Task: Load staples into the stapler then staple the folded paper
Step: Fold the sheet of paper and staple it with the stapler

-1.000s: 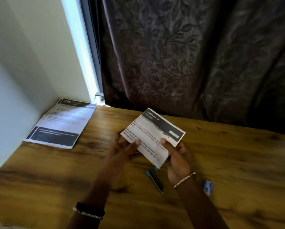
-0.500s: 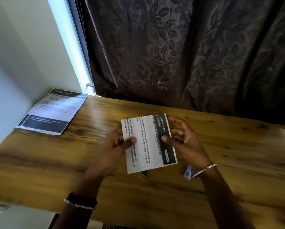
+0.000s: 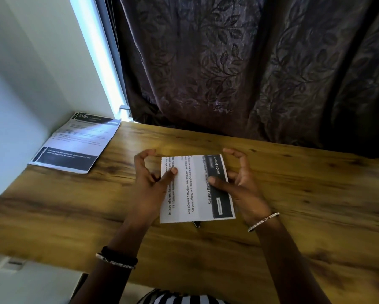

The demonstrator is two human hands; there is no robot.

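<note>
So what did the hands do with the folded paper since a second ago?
They turned the folded paper from slanted to nearly straight and lowered it toward the table, covering most of the stapler. The left hand and right hand kept their thumbs on it, other fingers now spread. The small staple box is hidden now. The stack of sheets stayed in its corner.

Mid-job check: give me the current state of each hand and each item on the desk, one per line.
Folded paper: folded, held over the desk, print sideways.
Left hand: thumb pressed on the paper's left edge, other fingers curled.
Right hand: thumb on the dark header strip, fingers raised off it.
Stapler: almost wholly hidden under the paper; open or closed cannot be told.
Stack of printed sheets: flat at the desk's far left corner, untouched.
</note>
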